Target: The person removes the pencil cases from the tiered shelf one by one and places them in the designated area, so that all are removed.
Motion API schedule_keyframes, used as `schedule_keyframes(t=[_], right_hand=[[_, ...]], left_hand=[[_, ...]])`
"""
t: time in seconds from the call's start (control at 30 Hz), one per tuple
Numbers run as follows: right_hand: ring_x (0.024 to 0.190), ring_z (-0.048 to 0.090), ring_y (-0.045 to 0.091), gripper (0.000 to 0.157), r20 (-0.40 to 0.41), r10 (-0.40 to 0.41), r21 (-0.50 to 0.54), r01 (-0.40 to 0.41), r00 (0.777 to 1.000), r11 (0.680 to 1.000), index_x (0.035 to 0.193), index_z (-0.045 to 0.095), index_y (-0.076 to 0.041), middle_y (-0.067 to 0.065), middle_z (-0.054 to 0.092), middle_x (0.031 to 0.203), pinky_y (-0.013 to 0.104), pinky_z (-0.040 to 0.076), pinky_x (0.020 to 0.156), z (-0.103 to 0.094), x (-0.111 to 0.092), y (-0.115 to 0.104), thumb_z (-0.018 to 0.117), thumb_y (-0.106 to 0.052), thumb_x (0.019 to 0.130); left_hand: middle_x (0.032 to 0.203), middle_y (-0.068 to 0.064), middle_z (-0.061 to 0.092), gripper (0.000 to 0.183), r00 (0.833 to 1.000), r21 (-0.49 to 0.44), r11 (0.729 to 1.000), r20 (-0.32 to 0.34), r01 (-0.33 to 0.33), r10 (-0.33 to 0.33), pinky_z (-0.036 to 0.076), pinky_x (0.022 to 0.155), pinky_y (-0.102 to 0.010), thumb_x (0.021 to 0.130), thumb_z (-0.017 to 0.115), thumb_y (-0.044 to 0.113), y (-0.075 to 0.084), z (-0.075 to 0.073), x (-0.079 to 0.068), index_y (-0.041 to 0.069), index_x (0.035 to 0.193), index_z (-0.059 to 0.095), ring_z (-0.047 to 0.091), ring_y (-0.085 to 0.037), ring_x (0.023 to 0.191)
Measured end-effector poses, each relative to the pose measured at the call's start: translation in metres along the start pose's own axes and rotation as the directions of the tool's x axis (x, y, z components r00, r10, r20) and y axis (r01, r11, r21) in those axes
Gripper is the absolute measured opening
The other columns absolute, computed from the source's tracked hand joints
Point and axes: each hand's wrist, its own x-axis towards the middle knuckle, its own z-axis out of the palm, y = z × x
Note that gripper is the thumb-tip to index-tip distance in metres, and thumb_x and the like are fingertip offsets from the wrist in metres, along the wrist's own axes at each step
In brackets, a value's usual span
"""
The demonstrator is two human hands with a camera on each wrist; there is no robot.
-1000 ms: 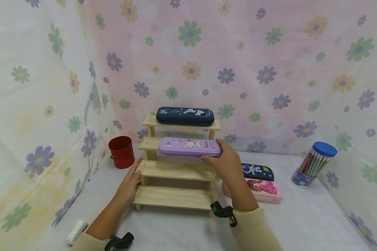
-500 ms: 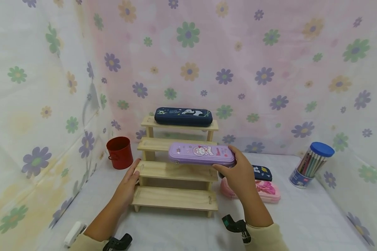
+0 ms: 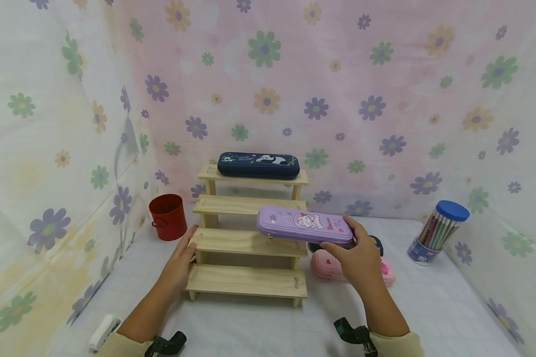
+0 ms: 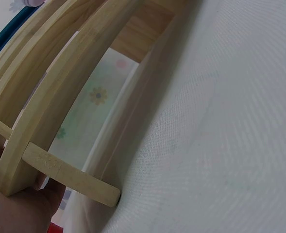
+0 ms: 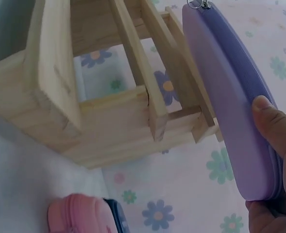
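Note:
My right hand [image 3: 362,258] pinches the right end of a lilac pencil case [image 3: 304,224] with a cartoon print, thumb on one side and fingers on the other. The case is in the air, in front of the right part of a four-step wooden display stand [image 3: 245,280]. Its zip pull hangs at the left end. In the right wrist view the thumb [image 5: 274,124] presses along the zipped edge. My left hand [image 3: 177,263] holds the stand's left side; in the left wrist view its fingers lie partly hidden behind the wood. A navy panda pencil case [image 3: 259,166] rests on the top step.
Right of the stand lie a pink pencil case [image 3: 328,265] and a dark blue one [image 3: 376,243], partly covered by my right hand. A pencil tub [image 3: 433,238] with a blue lid stands farther right. A red bucket [image 3: 168,218] and a white object [image 3: 103,332] are at the left.
The lilac pencil case has come off the second step from the top, moving right and toward me in my right hand. My left hand has stayed at the stand's left side.

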Motion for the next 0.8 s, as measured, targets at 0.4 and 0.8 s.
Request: schedule_keyframes(t=[0.4, 0.8], right_hand=[[0.136, 0.057, 0.033, 0.104, -0.01, 0.028, -0.061, -0.029, 1.0, 0.998, 0.166, 0.031, -0.022, 0.015, 0.048, 0.16, 0.043, 0.054, 0.107, -0.026, -0.013, 0.026, 0.082, -0.059, 0.084], [0.141, 0.052, 0.039, 0.109, 0.026, 0.088, -0.1, -0.085, 0.996, 0.991, 0.166, 0.03, -0.018, 0.019, 0.042, 0.163, -0.001, 0.043, 0.078, -0.05, -0.021, 0.058, 0.082, -0.063, 0.082]], left_hand=[[0.177, 0.008, 0.008, 0.055, 0.999, -0.011, 0.999, -0.006, 0.035, -0.035, 0.001, 0.13, -0.063, 0.115, 0.03, 0.034, 0.002, 0.001, 0.0, 0.042, 0.168, 0.015, 0.001, -0.025, 0.164], [0.177, 0.008, 0.008, 0.054, 0.999, 0.008, 0.999, -0.016, 0.048, -0.048, 0.001, 0.129, -0.064, 0.115, 0.029, 0.035, 0.003, 0.001, -0.002, 0.046, 0.166, 0.015, 0.001, -0.026, 0.164]])
